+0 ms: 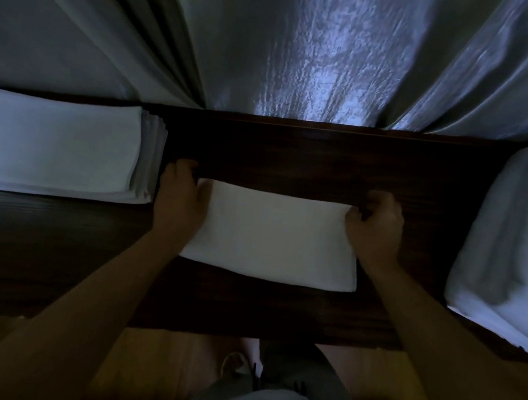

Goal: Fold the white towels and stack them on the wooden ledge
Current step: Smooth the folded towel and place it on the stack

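Observation:
A folded white towel [273, 235] lies flat in the middle of the dark wooden ledge [295, 157]. My left hand [180, 195] grips its far left corner with curled fingers. My right hand [374, 224] pinches the far right corner the same way. A neat stack of several folded white towels [50, 142] sits at the left end of the ledge. A loose heap of unfolded white towels [522, 236] lies at the right end.
Pale curtains [311, 43] hang just behind the ledge's back edge. Bare dark wood shows between the middle towel and each pile. Below the front edge are a wooden floor [147, 370] and my legs.

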`<state>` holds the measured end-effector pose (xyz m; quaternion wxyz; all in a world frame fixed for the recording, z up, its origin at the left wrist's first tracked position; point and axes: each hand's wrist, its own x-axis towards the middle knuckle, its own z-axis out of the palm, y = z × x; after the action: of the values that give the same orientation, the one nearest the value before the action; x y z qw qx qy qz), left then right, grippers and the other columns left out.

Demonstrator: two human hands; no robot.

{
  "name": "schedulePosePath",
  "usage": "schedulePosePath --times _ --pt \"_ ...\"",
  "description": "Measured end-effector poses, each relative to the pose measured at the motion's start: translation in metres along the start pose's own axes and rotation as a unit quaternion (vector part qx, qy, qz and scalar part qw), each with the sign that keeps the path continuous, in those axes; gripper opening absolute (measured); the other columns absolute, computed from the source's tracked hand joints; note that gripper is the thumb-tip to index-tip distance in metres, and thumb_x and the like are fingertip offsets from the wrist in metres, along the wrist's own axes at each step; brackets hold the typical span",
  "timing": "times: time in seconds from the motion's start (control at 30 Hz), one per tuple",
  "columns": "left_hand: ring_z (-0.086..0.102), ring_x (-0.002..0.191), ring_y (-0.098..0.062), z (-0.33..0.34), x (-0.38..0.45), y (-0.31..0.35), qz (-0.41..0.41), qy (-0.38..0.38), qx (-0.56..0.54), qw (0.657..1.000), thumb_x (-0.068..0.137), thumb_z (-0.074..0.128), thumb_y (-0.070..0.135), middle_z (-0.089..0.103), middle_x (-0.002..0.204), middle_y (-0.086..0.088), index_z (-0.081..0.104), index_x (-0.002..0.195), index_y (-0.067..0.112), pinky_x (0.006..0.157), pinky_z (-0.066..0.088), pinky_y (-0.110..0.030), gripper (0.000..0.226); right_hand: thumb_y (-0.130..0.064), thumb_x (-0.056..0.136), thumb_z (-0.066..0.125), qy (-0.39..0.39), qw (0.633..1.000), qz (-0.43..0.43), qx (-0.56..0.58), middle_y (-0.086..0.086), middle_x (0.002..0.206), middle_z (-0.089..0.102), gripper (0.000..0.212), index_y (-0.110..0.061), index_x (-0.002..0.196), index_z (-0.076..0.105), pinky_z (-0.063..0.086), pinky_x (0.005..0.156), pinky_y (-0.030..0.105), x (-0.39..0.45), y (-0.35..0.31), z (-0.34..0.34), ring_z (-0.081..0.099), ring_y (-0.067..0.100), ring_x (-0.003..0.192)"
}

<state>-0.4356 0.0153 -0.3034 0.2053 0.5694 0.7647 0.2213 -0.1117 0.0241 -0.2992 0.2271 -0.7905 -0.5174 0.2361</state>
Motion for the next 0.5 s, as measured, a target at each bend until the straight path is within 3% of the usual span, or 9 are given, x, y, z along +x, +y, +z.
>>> schedulePosePath --times 0.07,0.13,0.2,0.27,0.33,0.5 --pt "0.052 0.122 -0.032 0.006 -0.025 0.015 0.134 0.006 0.070 0.988 0.097 0.061 0.023 0.054 0.134 -0.017 0.052 0.129 0.010 0.101 0.045 -0.043 0.036 -0.020 0.089 0.064 0.032 0.986 -0.159 -0.045 0.012 0.122 0.060 0.038 -0.013 0.126 0.058 0.048 0.097 0.044 -0.028 -0.011 0.013 0.052 0.027 0.117" --pt "0.043 0.138 -0.032 0.023 -0.044 0.028 0.240 -0.067 0.121 0.961 0.096 0.058 0.028 0.046 0.149 -0.016 0.050 0.136 0.013 0.113 0.036 -0.048 0.044 -0.023 0.092 0.061 -0.068 0.959 -0.270 -0.049 0.014 0.138 0.055 0.044 -0.013 0.134 0.055 0.041 0.110 0.051 -0.054 -0.024 0.038 0.046 0.027 0.130" --pt "0.020 0.152 -0.031 0.044 -0.056 0.032 0.278 -0.147 0.178 0.933 0.100 0.050 0.038 0.026 0.163 -0.015 0.037 0.151 0.012 0.123 0.017 -0.048 0.059 -0.027 0.096 0.058 -0.150 0.926 -0.327 -0.116 0.018 0.159 0.037 0.057 -0.008 0.149 0.045 0.024 0.123 0.052 -0.071 -0.027 0.065 0.029 0.032 0.150" --pt "-0.001 0.156 -0.029 0.058 -0.056 0.025 0.262 -0.182 0.230 0.919 0.102 0.037 0.051 0.003 0.169 -0.011 0.017 0.160 0.016 0.126 0.003 -0.050 0.071 -0.037 0.099 0.049 -0.156 0.906 -0.339 -0.199 0.017 0.168 0.017 0.069 -0.009 0.159 0.030 0.012 0.126 0.055 -0.075 -0.019 0.085 0.010 0.033 0.157" --pt "-0.011 0.155 -0.026 0.062 -0.049 0.009 0.241 -0.177 0.253 0.920 0.100 0.024 0.064 -0.008 0.169 -0.006 0.003 0.161 0.025 0.125 -0.003 -0.053 0.076 -0.047 0.100 0.039 -0.137 0.897 -0.346 -0.236 0.013 0.171 0.009 0.072 -0.017 0.163 0.019 0.008 0.125 0.059 -0.072 -0.007 0.091 0.002 0.032 0.158" --pt "-0.008 0.155 -0.031 0.056 -0.036 -0.030 0.251 -0.147 0.260 0.921 0.087 0.026 0.084 -0.006 0.170 -0.006 -0.001 0.161 0.033 0.123 0.004 -0.059 0.094 -0.065 0.098 0.027 -0.071 0.901 -0.319 -0.285 0.008 0.172 0.005 0.077 -0.030 0.164 0.010 0.005 0.125 0.059 -0.054 0.036 0.078 0.001 0.029 0.158"
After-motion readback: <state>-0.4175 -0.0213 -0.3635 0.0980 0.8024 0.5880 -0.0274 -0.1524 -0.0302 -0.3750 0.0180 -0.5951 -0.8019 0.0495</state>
